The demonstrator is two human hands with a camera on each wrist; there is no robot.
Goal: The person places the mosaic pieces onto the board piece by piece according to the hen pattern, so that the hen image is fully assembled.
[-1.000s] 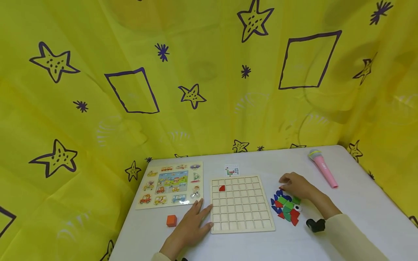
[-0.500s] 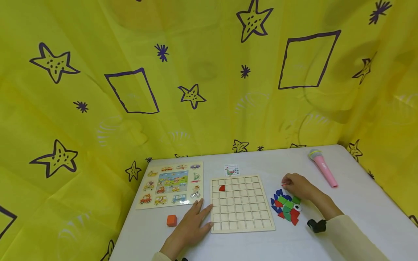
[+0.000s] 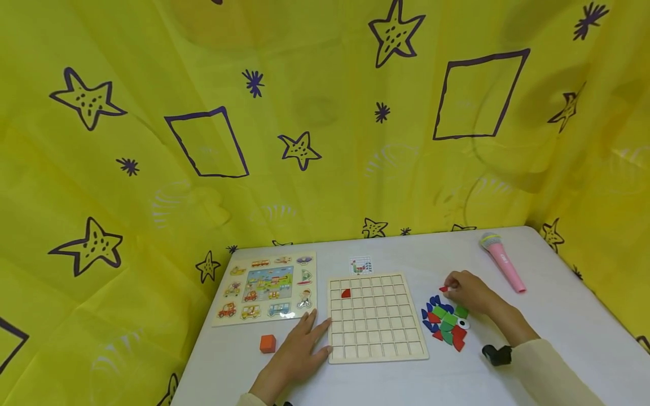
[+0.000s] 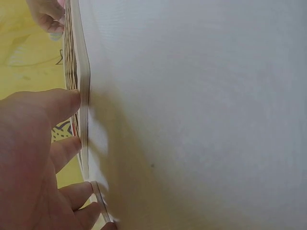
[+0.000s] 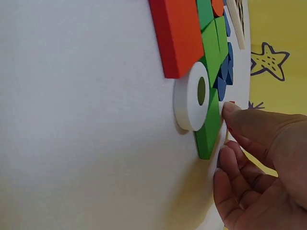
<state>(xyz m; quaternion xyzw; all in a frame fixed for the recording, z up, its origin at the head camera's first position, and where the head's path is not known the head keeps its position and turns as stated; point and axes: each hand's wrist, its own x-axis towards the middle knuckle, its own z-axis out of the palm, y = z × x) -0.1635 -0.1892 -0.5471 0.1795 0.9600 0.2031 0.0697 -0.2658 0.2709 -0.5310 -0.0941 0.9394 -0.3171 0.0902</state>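
In the head view a pale wooden grid board point(image 3: 376, 324) lies at the centre, with one red quarter-round piece point(image 3: 346, 293) in an upper-left cell. My left hand point(image 3: 299, 351) lies with fingers spread, thumb and fingertips against the board's left edge. The left wrist view shows those fingertips along the board edge point(image 4: 84, 72). To the right, my right hand point(image 3: 469, 290) pinches a small red piece point(image 3: 444, 288) between thumb and fingers, just beyond a heap of coloured pieces point(image 3: 449, 323). In the right wrist view the fingers mostly hide that piece, near a white disc point(image 5: 195, 96) with a dark dot.
A vehicle picture puzzle point(image 3: 269, 282) lies left of the board, with an orange cube point(image 3: 267, 344) in front of it. A small pattern card point(image 3: 361, 265) sits behind the board. The pink microphone point(image 3: 506, 267) lies at the back right. A yellow curtain point(image 3: 325, 197) hangs behind the table.
My right hand has drawn slightly right and away from the heap, bringing the red piece with it. The left hand stays at the board's edge.
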